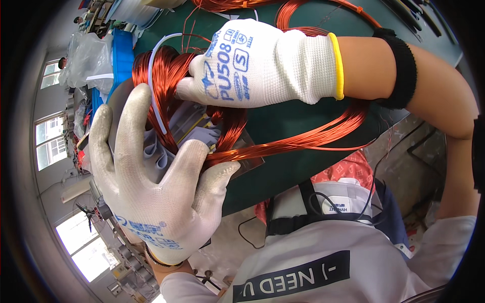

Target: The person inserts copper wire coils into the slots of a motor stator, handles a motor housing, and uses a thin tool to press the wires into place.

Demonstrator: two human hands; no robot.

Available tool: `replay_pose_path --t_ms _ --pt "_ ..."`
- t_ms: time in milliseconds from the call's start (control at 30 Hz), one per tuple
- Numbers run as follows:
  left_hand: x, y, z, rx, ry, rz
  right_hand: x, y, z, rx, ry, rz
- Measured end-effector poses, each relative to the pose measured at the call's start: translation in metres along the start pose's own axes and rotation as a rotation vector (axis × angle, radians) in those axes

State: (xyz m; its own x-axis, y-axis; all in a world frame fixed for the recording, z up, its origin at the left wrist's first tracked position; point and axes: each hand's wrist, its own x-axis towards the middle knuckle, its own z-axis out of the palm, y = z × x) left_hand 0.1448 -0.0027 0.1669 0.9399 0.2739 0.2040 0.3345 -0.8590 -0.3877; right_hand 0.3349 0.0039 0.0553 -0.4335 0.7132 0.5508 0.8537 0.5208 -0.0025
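Note:
A thick winding of copper wire point(160, 70) bulges up in front of me, with a narrow white strip point(152, 76) curving across it. My right hand point(252, 63), in a white glove with a yellow cuff, comes in from the right. Its fingers are closed at the winding's inner side, fingertips partly hidden. My left hand point(156, 187), also gloved, spreads its fingers around the near left side, beside folded white liner pieces point(159, 154). Close to its thumb, a loose copper wire bundle point(298, 139) loops out to the right.
More copper wire coils point(303, 12) lie at the far side of the dark green tabletop point(283, 169). A blue bin point(123, 55) and clear plastic bags point(91, 58) stand at the left. Dark rod-like tools point(404, 15) rest at the far right. A cable hangs past the table edge.

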Motion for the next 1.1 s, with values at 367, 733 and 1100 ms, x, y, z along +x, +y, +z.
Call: replay_pose_path --t_ms 367,733,1100 --pt "0.007 0.0 0.005 0.003 0.0 -0.012 0.008 0.007 -0.003 0.085 -0.153 0.058" --pt "0.006 -0.01 0.001 -0.097 0.021 0.074 0.003 -0.002 -0.04 0.332 -0.508 0.158" --pt "-0.005 -0.012 0.005 -0.332 0.136 -0.084 0.022 0.021 -0.058 0.431 -0.753 0.171"
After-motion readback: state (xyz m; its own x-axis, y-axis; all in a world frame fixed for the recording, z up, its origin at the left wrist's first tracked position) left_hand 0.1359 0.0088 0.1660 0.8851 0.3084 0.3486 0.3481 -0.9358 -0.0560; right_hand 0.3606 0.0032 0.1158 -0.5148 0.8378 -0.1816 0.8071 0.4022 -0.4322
